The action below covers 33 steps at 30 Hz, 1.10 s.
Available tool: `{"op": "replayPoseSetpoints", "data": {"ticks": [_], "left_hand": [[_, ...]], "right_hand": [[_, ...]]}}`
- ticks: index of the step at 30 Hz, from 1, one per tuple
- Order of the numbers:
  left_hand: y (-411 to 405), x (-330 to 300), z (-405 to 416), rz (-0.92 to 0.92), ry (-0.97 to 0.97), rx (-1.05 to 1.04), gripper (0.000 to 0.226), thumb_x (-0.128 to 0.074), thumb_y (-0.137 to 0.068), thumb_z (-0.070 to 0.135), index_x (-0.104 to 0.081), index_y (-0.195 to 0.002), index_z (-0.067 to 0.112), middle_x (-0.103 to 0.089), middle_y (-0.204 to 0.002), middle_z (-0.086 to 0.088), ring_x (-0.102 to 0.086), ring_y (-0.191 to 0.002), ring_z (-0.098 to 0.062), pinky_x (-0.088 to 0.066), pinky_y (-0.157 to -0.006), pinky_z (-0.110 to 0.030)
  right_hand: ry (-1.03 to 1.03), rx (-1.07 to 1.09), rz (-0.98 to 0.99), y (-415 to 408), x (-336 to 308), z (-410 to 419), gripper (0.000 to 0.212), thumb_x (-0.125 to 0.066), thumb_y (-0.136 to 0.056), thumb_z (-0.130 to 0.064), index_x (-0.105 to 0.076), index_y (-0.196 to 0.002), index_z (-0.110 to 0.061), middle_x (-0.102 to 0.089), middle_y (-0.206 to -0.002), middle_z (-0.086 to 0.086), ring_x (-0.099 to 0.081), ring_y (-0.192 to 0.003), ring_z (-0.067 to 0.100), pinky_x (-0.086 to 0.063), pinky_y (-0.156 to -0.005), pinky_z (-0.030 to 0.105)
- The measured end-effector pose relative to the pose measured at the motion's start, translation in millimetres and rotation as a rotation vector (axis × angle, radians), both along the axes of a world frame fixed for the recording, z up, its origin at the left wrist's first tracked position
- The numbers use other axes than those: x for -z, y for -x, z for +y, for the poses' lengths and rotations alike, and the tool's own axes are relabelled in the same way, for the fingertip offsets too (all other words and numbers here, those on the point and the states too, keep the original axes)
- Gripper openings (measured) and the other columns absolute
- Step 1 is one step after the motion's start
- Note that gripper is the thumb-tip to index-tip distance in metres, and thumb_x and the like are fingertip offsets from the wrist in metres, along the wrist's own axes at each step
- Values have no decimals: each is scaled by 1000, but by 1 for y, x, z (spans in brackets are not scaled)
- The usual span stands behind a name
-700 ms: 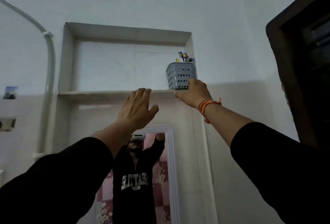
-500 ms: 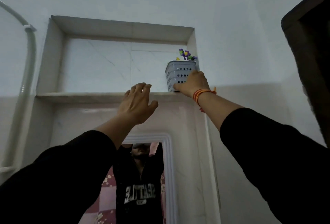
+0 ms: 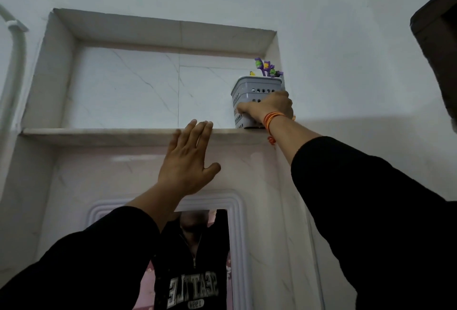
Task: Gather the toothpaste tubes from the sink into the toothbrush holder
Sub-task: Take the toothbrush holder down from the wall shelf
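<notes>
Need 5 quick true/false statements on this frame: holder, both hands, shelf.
1. The right hand grips the grey toothbrush holder. True.
2. The holder lies tipped on its side. False: it is upright at the right end of the recessed shelf.
3. The left hand holds a toothpaste tube. False: it is open and empty, fingers spread, at the shelf's front edge.
4. Coloured toothbrush heads poke out above the holder's rim. True.
5. The sink is in view. False: only wall, shelf and mirror show.
</notes>
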<state>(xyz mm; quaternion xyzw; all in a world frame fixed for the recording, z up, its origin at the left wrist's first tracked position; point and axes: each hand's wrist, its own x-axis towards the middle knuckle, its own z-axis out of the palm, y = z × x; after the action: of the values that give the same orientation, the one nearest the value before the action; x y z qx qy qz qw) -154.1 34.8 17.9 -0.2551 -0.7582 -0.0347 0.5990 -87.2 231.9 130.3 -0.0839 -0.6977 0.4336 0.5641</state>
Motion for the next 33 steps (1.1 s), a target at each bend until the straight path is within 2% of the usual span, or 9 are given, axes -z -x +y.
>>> {"op": "replayPoseSetpoints", "data": {"ticks": [4, 7, 11, 15, 20, 22, 25, 29, 33], "left_hand": [[-14, -7, -5, -136, 33, 32, 101, -35, -78, 66, 0, -163, 25, -3, -171, 6, 9, -158, -14, 4, -127, -43], [-32, -16, -8, -277, 27, 101, 93, -46, -88, 59, -5, -163, 24, -5, -172, 4, 7, -158, -15, 2, -128, -42], [-65, -17, -21, -370, -138, 361, 79, -62, -93, 39, -24, -159, 18, -21, -167, -3, -20, -154, -24, -24, -123, -44], [-94, 9, -40, -407, -219, 404, 67, -62, -92, 34, -38, -152, 16, -35, -158, -4, -40, -143, -25, -36, -114, -42], [-118, 81, -58, -529, -249, 486, 52, -65, -92, 30, -54, -141, 17, -52, -142, -1, -55, -126, -16, -47, -102, -34], [-122, 120, -65, -593, -291, 497, 47, -64, -91, 30, -58, -135, 16, -57, -136, -2, -59, -120, -16, -52, -101, -38], [-130, 184, -72, -690, -325, 506, 33, -63, -90, 25, -65, -121, 14, -64, -123, -4, -63, -111, -20, -55, -95, -40], [-130, 274, -72, -904, -312, 456, 12, -64, -91, 9, -70, -101, 7, -69, -99, -5, -67, -92, -21, -56, -82, -37], [-108, 370, -69, -1151, -202, 324, 13, -66, -89, 17, -73, -100, 14, -69, -97, -1, -66, -89, -15, -52, -84, -28]], "right_hand": [[-47, 0, 12, -33, -2, -5, 109, -87, -45, -60, -42, -129, -8, -56, -124, 8, -59, -107, 24, -44, -72, 30], [-67, -23, 11, -64, 0, -13, 110, -85, -40, -62, -44, -127, -9, -57, -119, 6, -59, -99, 21, -53, -77, 31], [-72, -59, 14, -102, 14, -27, 118, -81, -27, -66, -46, -126, -13, -58, -118, 7, -62, -101, 23, -59, -85, 41], [-48, -121, -22, -127, 57, -38, 120, -84, -26, -66, -47, -127, -12, -60, -119, 6, -62, -104, 23, -59, -87, 41], [36, -219, -54, -132, 156, -54, 117, -90, -24, -59, -44, -121, -13, -60, -113, 3, -65, -96, 21, -63, -76, 39], [55, -218, -85, -128, 204, -59, 121, -90, -21, -59, -41, -122, -13, -58, -115, 4, -64, -98, 21, -64, -75, 41], [81, -226, -137, -122, 283, -62, 118, -91, -25, -55, -40, -122, -13, -56, -117, 3, -61, -101, 20, -61, -83, 40], [80, -224, -180, -117, 394, -66, 121, -92, -25, -57, -41, -126, -12, -55, -124, 4, -59, -102, 15, -55, -85, 28], [105, -231, -253, -115, 507, -62, 133, -95, -26, -57, -37, -138, -14, -48, -134, 7, -55, -119, 22, -54, -99, 40]]}}
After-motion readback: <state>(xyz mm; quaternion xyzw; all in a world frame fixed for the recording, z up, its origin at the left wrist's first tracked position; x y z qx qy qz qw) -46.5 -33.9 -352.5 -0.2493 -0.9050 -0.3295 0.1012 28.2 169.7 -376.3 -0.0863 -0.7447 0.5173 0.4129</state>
